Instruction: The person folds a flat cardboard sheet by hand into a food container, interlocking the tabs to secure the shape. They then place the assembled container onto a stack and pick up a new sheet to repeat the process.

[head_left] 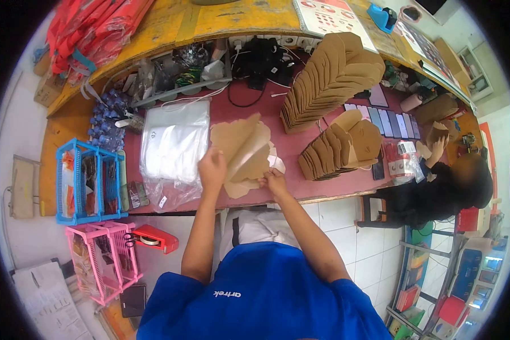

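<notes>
My left hand [213, 169] is closed on the left edge of a brown cardboard sheet [245, 156], which is partly folded over and lies at the front of the red tabletop. At the sheet's lower right edge, my right hand [273, 180] pinches the cardboard. A white-faced piece [275, 163] shows just above the right hand. To the right stands a short stack of folded brown boxes [337, 148], with a taller stack [328, 76] behind it. Clear plastic bags [174, 144] lie left of the sheet.
Blue baskets [90, 181] and pink baskets [105, 258] are at the left, near a red tape dispenser [158, 239]. Several phones [385, 122] lie beyond the short stack. A person in black [453, 184] works at the right. A yellow shelf [209, 25] overhangs the back.
</notes>
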`<action>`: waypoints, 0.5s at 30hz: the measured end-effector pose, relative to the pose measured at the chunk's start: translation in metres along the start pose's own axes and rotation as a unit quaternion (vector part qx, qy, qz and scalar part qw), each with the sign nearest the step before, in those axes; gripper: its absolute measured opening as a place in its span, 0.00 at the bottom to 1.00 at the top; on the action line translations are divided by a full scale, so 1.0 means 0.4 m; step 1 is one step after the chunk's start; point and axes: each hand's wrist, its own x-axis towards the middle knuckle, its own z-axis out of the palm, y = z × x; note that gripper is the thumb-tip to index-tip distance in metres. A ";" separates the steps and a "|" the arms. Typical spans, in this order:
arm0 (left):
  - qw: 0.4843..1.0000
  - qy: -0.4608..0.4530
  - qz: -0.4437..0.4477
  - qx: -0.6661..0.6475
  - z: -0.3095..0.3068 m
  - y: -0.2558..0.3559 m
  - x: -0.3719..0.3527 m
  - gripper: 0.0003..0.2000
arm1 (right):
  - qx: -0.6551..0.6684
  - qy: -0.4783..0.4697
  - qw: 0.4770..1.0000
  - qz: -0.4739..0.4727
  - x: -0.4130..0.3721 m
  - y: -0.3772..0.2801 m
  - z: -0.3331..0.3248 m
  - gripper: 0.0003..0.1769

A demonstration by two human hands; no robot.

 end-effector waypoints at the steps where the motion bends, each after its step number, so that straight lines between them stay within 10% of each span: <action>1: 0.996 0.059 -0.018 -0.061 -0.034 0.008 0.016 0.09 | 0.024 -0.014 0.999 0.019 -0.001 -0.015 0.002 0.17; 7: 0.955 0.201 -0.022 -0.215 -0.252 0.082 0.055 0.11 | -0.230 0.130 0.943 -0.201 -0.002 0.067 -0.051 0.23; 15: 0.965 0.164 0.204 -0.001 -0.286 0.278 -0.080 0.14 | -0.003 -0.138 0.988 -0.072 -0.252 -0.235 0.012 0.24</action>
